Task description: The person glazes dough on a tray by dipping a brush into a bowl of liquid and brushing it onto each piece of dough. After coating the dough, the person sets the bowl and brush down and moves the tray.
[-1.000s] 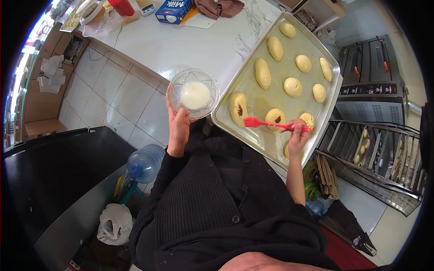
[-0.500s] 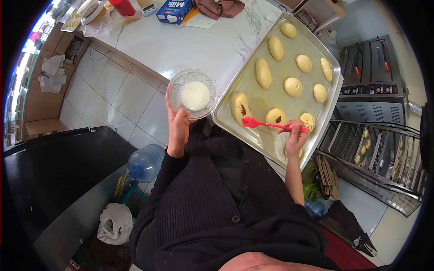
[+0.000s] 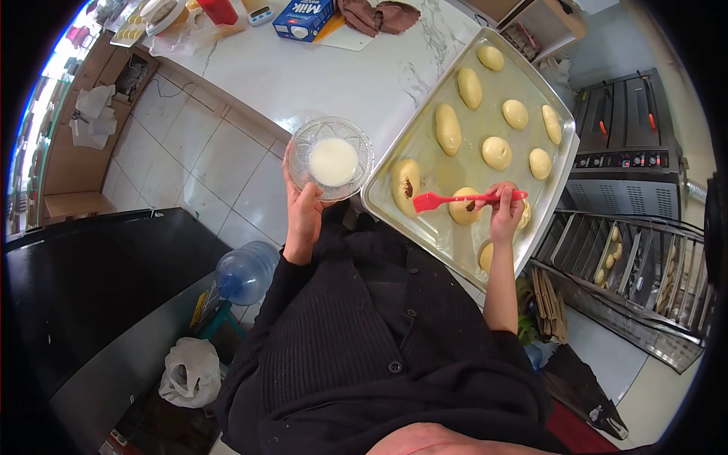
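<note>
In our right hand, closed around its handle, we have a red brush lying almost level across the lower right of the frame's centre, its bristle end pointing left. That end sits right at the lower right edge of a long dough piece with dark filling, whose long axis runs nearly up and down the frame, so the brush lies crosswise to it; whether bristles and dough touch, we cannot tell. The handle passes over a round dough piece just to the right. Both pieces are on the metal tray, which slants toward the upper right. Our left hand grips a glass bowl of white liquid left of the tray, so the bowl is nearer the bristles than our right fist is to the bowl.
</note>
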`<state>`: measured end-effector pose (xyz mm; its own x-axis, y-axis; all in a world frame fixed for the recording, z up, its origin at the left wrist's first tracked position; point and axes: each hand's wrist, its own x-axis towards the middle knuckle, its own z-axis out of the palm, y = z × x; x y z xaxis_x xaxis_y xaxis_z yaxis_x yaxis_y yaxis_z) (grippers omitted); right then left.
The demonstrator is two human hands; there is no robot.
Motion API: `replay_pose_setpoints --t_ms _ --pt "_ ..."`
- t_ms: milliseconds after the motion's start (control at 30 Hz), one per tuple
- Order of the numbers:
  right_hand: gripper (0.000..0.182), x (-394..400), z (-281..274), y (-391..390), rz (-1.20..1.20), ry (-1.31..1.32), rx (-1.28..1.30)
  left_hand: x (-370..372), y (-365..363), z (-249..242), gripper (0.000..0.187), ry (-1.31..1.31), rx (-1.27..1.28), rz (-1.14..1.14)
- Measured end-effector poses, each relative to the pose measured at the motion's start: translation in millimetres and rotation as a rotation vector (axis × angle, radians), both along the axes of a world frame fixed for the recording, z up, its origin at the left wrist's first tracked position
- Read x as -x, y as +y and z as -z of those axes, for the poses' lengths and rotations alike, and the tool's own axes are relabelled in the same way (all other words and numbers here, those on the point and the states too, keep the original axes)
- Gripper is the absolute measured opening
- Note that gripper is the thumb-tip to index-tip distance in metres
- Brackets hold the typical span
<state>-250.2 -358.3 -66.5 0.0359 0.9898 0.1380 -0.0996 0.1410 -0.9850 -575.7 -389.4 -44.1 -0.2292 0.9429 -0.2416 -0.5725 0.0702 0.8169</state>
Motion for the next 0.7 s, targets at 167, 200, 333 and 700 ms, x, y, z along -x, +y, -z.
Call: replay_pose_setpoints --t_ms 167,200,333,700 --pt "0.028 -3.0 12.1 37.3 0.041 0.022 -0.034 3.0 -1.8 3.0 0.078 0.001 -0.008 -0.002" --pt "0.028 0.3 11.7 44.3 0.048 0.027 -0.054 3.3 -2.1 2.7 0.078 0.0 -0.01 -0.002" --pt "0.028 15.4 2.6 57.4 0.121 0.056 -0.146 4.4 -3.4 1.3 0.078 0.0 -0.011 -0.004" --pt "0.023 117.4 -67.8 34.0 -0.161 0.021 -0.177 -12.1 -7.4 -1.2 0.077 -0.086 -0.015 0.116"
